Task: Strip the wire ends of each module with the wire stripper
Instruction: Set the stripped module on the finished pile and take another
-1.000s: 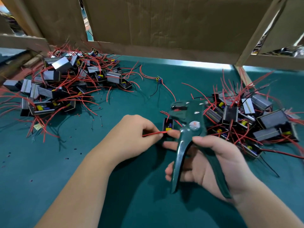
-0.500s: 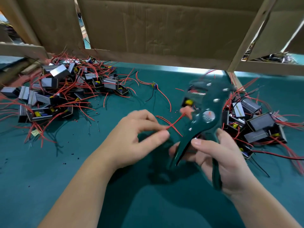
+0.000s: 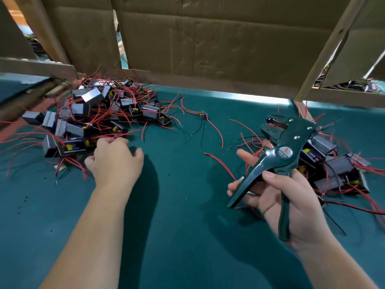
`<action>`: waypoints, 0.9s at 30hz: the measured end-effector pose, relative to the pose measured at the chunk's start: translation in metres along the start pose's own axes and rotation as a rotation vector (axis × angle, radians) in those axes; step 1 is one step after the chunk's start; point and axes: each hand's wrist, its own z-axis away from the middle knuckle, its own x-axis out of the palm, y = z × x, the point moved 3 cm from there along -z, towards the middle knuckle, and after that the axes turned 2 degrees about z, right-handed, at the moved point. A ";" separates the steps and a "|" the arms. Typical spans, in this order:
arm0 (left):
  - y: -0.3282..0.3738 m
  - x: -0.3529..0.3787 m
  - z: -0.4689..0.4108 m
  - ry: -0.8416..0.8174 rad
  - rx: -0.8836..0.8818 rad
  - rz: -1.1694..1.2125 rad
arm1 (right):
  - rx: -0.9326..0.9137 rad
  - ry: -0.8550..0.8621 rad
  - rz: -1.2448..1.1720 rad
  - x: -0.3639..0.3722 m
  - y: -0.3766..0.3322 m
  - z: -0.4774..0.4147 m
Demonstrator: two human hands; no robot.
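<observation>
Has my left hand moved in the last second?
Yes. The left hand went leftward, away from the wire stripper, and now reaches the near edge of the left pile of modules, which it was clear of before.

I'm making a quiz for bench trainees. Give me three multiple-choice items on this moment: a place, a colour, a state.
1. The left hand reaches to: A the left pile of modules; B a toolbox; C a soldering iron.
2. Most wires are: A blue; B red; C white.
3. The wire stripper is: A lying flat; B held in the right hand; C in the left hand.
Answers: 1 A, it is at that pile's near edge. 2 B, red strands fill the pile. 3 B, that hand wraps its handles.
</observation>
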 end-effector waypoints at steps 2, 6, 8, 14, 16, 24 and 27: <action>0.006 -0.004 0.000 0.052 0.089 0.170 | 0.009 -0.016 -0.017 0.001 0.002 0.001; 0.030 -0.014 0.014 0.150 0.376 0.599 | 0.006 -0.037 -0.022 0.002 0.004 0.001; 0.040 -0.014 0.023 0.110 0.520 0.736 | 0.006 -0.047 -0.026 0.002 0.004 0.002; 0.049 -0.007 0.034 -0.025 0.583 0.800 | 0.030 -0.052 -0.039 0.003 0.002 0.002; 0.053 -0.008 0.037 -0.115 0.596 0.877 | 0.042 -0.063 -0.046 0.005 0.001 0.001; 0.064 0.000 0.059 -0.743 0.688 0.970 | 0.146 -0.071 -0.118 0.005 0.001 0.000; 0.061 0.003 0.050 -0.710 0.517 1.030 | 0.189 -0.048 -0.107 0.005 0.004 0.000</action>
